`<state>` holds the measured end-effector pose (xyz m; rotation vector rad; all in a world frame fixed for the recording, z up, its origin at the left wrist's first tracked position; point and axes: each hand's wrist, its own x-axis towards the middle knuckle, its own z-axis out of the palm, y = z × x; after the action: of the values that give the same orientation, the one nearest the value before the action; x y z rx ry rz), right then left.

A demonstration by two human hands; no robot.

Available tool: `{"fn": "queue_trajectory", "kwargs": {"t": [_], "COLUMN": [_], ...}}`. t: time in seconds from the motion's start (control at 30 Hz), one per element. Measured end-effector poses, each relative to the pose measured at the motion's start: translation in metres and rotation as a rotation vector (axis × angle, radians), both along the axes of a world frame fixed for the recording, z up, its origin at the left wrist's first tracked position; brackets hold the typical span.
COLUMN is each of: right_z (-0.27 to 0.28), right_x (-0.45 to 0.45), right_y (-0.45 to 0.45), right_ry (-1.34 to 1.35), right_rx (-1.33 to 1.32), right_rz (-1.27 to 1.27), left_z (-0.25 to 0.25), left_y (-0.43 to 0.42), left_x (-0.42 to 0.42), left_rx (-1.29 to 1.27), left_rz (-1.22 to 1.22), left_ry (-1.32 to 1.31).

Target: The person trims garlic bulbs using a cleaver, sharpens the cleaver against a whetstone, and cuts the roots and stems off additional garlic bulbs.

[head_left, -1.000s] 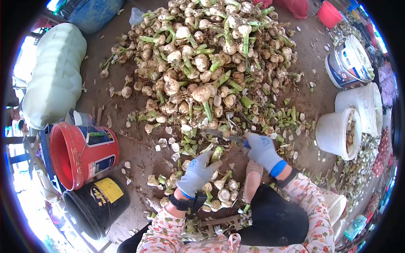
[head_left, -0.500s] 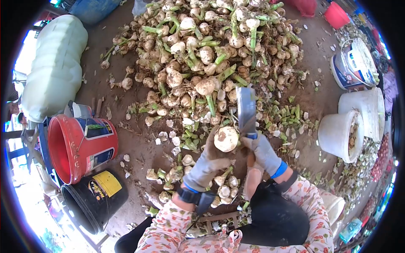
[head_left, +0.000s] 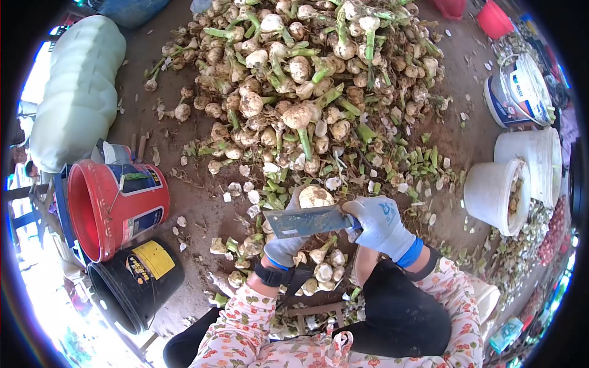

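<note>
My right hand (head_left: pixel 379 226), in a grey glove, is closed round the handle of a wide-bladed knife (head_left: pixel 307 221). The blade points left and lies across the view in front of my left hand (head_left: pixel 286 246), hiding part of it. That gloved left hand holds a pale round bulb (head_left: pixel 316 197), whose top shows just above the blade. Beyond both hands rises a large heap of bulbs with green stems (head_left: pixel 300 69). A small group of trimmed bulbs (head_left: pixel 323 272) lies on the ground between my forearms.
At the left lie a red bucket (head_left: pixel 116 205), a black bucket (head_left: pixel 138 283) and a large pale green container (head_left: pixel 78 92). White buckets (head_left: pixel 488 195) and a blue-and-white bucket (head_left: pixel 515 92) stand at the right. Cut stem pieces (head_left: pixel 423 167) litter the ground.
The knife has swung from pointing away, upright in view, to lying leftward across my left hand. The bulb has shifted slightly nearer my body and left. Earlier its cut face was fully visible.
</note>
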<state>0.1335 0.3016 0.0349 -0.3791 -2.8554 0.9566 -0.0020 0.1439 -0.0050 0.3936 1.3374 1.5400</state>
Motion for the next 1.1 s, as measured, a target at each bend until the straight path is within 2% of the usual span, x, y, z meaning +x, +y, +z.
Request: {"fn": "queue_trajectory", "kwargs": {"t": [0.07,0.17,0.2,0.3,0.33,0.37,0.4,0.43,0.47,0.5,0.57,0.6,0.63,0.67,0.7,0.77,0.83,0.9,1.03,1.1], "right_z": [-0.001,-0.005,-0.007,-0.024,-0.049,-0.076,-0.083,-0.078,-0.074,-0.071,-0.068,-0.07,-0.086,-0.087,-0.091,-0.097,-0.093,-0.085,-0.061,-0.056], "right_x": [0.001,-0.001,-0.002,0.005,0.012,0.023,0.048,0.056,0.044,0.035,0.028,0.022,0.026,0.028,0.029,0.033,0.035,0.032,0.026,0.022], "right_y": [-0.004,-0.004,-0.003,0.007,0.031,0.048,0.056,0.049,0.041,0.042,0.055,0.055,0.056,0.061,0.065,0.067,0.061,0.06,0.059,0.061], "right_ry": [0.013,0.036,0.044,-0.038,-0.204,-0.377,-0.414,-0.331,-0.221,-0.087,-0.085,-0.086,0.007,-0.057,-0.113,-0.048,-0.009,-0.029,0.036,0.111], "right_rx": [0.025,0.034,0.032,-0.072,-0.034,0.002,0.007,-0.211,-0.416,-0.618,-0.86,-0.998,-0.971,-0.794,-0.624,-0.868,-1.025,-0.964,-0.908,-1.062], "right_rz": [-0.01,-0.036,-0.049,-0.118,-0.258,-0.406,-0.47,-0.552,-0.624,-0.676,-0.705,-0.715,-0.722,-0.742,-0.746,-0.776,-0.783,-0.75,-0.703,-0.69], "left_z": [0.006,-0.002,0.012,-0.007,0.002,0.024,0.048,0.042,0.01,-0.006,-0.023,-0.022,-0.021,-0.024,-0.006,0.012,0.003,0.003,0.0,-0.004], "left_y": [0.001,-0.005,0.002,-0.004,-0.006,-0.01,-0.019,-0.024,-0.037,-0.049,-0.054,-0.048,-0.032,-0.016,0.008,0.028,0.035,0.037,0.035,0.033], "left_x": [0.0,0.004,0.007,-0.004,0.008,0.001,-0.005,-0.01,-0.019,-0.022,-0.03,-0.034,-0.042,-0.054,-0.066,-0.082,-0.101,-0.103,-0.097,-0.097], "left_rx": [-0.006,-0.003,-0.015,-0.112,0.182,0.169,-0.063,-0.261,-0.364,-0.491,-0.565,-0.569,-0.573,-0.534,-0.429,-0.197,0.093,0.209,0.154,0.191], "left_rz": [-0.012,0.049,0.089,-0.132,0.025,-0.108,-0.07,-0.115,-0.344,-0.532,-0.64,-0.488,-0.325,-0.192,-0.033,0.274,0.304,0.336,0.388,0.342], "left_ry": [0.004,-0.212,-0.26,-0.069,-0.169,-0.084,-0.292,-0.236,-0.041,0.296,0.64,0.578,0.523,0.369,0.284,0.02,-0.267,-0.42,-0.391,-0.435]}}
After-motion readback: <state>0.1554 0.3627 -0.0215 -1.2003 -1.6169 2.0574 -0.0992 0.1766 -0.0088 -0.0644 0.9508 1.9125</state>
